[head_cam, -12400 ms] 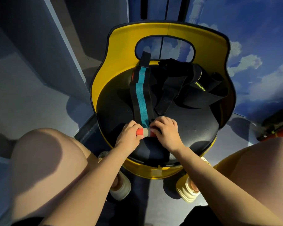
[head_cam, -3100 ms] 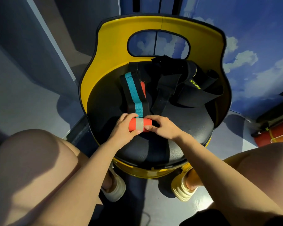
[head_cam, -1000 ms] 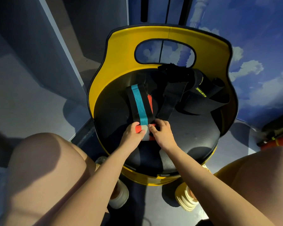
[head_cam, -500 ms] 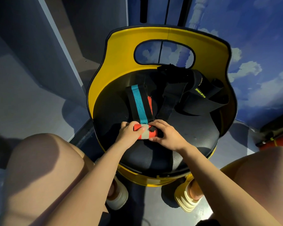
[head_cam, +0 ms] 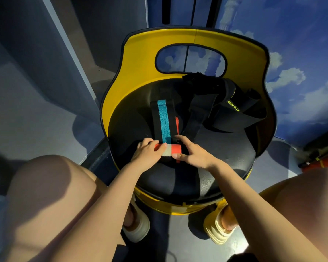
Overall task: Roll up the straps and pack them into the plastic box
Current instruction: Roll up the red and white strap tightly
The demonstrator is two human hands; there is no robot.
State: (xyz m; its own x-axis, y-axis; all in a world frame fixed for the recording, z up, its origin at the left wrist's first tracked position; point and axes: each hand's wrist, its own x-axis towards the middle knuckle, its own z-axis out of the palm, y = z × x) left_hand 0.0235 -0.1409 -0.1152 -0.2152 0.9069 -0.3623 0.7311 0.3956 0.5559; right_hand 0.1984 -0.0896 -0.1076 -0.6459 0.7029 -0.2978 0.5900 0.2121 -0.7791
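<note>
Left hand [head_cam: 147, 155] fingers curled in a grip, right hand [head_cam: 192, 155] thumb and forefinger pinching, forearms converging

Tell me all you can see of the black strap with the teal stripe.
The black woven strap with a teal centre stripe lies flat on the black chair seat. Its near end is wound into an orange and white roll, which the left hand grips and the right hand pinches.

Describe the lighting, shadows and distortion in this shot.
Head view: warm, hard light strikes the arms, knees and yellow chair; the black seat stays dim, swallowing the black straps. A shadow crosses the left knee. Wide-angle lens bows the edges. Roll and both hands stay sharp.
</note>
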